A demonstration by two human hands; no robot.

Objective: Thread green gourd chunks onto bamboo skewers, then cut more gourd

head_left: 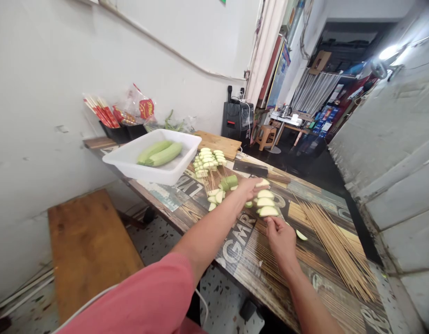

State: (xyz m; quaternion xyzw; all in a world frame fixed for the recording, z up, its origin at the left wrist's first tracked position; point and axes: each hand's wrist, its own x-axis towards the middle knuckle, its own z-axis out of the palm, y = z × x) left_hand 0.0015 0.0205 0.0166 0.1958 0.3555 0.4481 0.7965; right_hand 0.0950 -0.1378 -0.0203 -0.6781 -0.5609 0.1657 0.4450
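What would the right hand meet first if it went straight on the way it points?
The right hand would likely meet the nearest squash slice in the row just ahead; depth leaves any gap unclear.

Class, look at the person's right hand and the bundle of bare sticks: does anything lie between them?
Yes: one loose green-edged slice lies between the right hand and the bare sticks. It looks low, so reaching over it seems possible.
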